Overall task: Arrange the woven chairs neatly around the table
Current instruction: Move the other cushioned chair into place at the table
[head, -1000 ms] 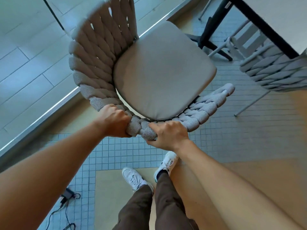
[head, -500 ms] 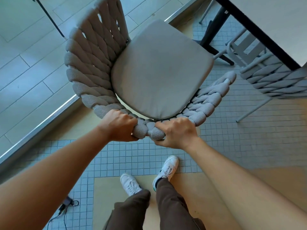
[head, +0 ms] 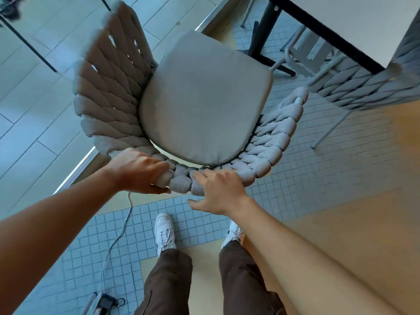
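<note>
Woven chair (head: 118, 105), grey cushion (head: 204, 98): on tiled floor (head: 318, 173) near desk (head: 363, 21). Left hand (head: 138, 171) curled around backrest rim; right hand (head: 218, 189) spread, fingertips touching rim. Second chair (head: 363, 87) beside desk.

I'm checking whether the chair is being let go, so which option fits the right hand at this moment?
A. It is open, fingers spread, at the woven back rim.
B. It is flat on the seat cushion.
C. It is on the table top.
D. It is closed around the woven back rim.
A: the right hand shows spread fingers and a free thumb at the rim of the woven chair, while the left hand wraps that rim.
</note>
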Demonstrator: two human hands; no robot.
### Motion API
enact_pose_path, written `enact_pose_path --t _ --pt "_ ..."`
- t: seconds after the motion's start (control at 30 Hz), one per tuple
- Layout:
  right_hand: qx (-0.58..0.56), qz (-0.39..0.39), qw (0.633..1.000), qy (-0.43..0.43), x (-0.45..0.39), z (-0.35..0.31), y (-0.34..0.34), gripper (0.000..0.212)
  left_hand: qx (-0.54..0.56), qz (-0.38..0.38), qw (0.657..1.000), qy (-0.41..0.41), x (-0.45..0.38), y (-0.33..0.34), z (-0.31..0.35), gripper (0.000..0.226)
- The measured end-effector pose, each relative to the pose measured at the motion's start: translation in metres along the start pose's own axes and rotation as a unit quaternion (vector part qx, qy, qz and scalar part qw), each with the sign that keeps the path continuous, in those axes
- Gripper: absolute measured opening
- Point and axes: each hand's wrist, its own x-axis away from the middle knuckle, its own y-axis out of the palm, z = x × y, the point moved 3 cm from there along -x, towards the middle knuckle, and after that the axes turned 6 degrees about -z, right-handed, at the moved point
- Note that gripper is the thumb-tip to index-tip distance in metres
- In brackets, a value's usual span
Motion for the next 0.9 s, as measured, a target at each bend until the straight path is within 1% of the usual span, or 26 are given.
enact_pose_path --t 0.07,0.2,0.27,0.37,0.53,0.7,0.9 --pt "-0.003 0.000 1.000 0.028 -0.011 -0.022 0.006 0.061 -0.006 -0.003 1.000 0.016 0.003 0.001 -0.011 0.057" --pt "0.025 0.018 0.993 0.115 -0.039 -0.060 0.008 0.049 -0.008 -0.004 0.998 0.058 0.015 0.002 -0.047 0.055" --pt "0.021 0.012 0.989 0.147 -0.047 -0.067 0.011 0.046 -0.005 -0.001 0.997 0.082 0.018 0.006 -0.057 0.056" --pt "0.016 0.018 0.985 0.173 -0.045 -0.064 0.011 0.047 0.011 0.008 0.993 0.114 0.016 0.012 -0.060 0.056" --pt "0.030 0.006 0.980 0.195 -0.050 -0.069 0.005 0.050 0.022 0.022 0.990 0.141 0.013 0.014 -0.071 0.055" --pt "0.045 0.020 0.975 0.218 -0.073 -0.062 -0.008 0.048 0.010 0.036 0.987 0.154 -0.004 0.002 -0.095 0.053" --pt "0.022 0.039 0.975 0.217 -0.094 -0.047 -0.013 0.046 -0.011 0.055 0.984 0.171 -0.029 -0.009 -0.112 0.050"
